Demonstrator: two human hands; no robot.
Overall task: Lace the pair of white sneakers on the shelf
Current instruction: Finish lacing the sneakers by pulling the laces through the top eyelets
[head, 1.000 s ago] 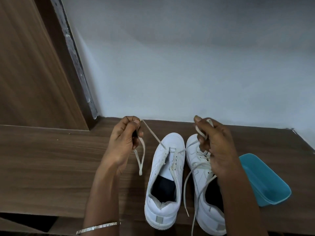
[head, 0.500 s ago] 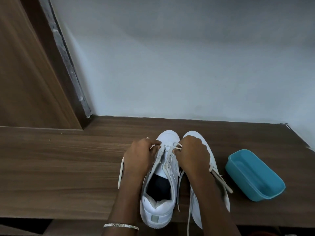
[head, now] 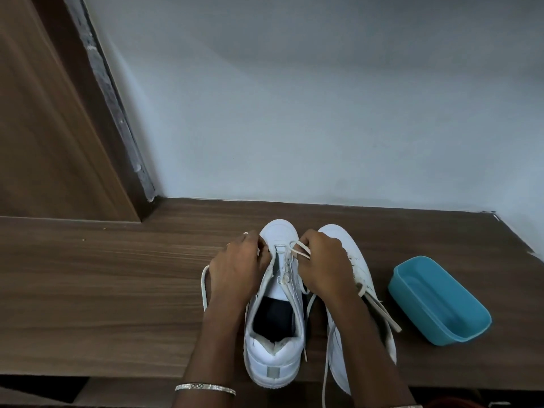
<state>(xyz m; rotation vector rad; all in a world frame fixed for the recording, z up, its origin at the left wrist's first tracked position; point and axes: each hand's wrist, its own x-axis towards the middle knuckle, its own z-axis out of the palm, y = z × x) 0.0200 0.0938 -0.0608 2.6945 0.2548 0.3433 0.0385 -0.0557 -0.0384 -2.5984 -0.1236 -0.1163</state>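
Two white sneakers stand side by side on the wooden shelf [head: 103, 290], toes toward the wall. The left sneaker [head: 275, 348] has a white lace [head: 300, 250] threaded through its front eyelets. My left hand [head: 238, 266] pinches one end of that lace beside the shoe's left edge; the slack loops down past my wrist. My right hand [head: 322, 267] pinches the other end above the eyelets. The right sneaker [head: 357, 260] lies mostly under my right forearm, its own loose lace trailing off both sides.
A teal plastic tub [head: 438, 307] sits on the shelf right of the shoes. A pale wall runs along the back, and a wooden panel [head: 44, 128] rises at the left. The shelf's front edge lies just below the heels.
Both hands dropped from a raised, spread pull on the lace ends down onto the left sneaker's front eyelets. Over the last half second they have hardly moved.
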